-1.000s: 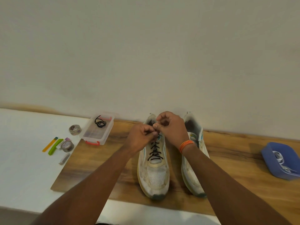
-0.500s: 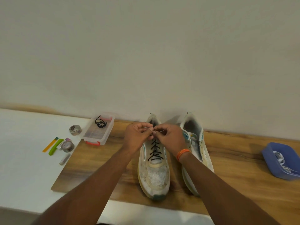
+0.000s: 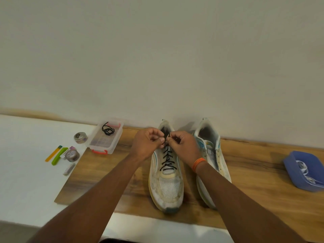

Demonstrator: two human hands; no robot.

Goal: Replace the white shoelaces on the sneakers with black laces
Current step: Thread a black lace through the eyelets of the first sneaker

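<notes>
Hands dropped to the knot, tying off the first shoe

Left hand [image 3: 146,143] and right hand [image 3: 183,146] had lowered together, both pinching the black lace [image 3: 167,159] atop the left sneaker [image 3: 166,174]; right sneaker [image 3: 213,155] stayed unlaced.

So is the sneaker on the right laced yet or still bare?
Still bare: the right sneaker shows an open tongue with no lace, while the left sneaker carries black crisscrosses.

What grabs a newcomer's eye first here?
Both hands, left hand and right hand, pinch the black lace at the top of the left sneaker, mid-board. The right sneaker beside it has no lace. A spare black lace sits on the clear box, far left.
</notes>
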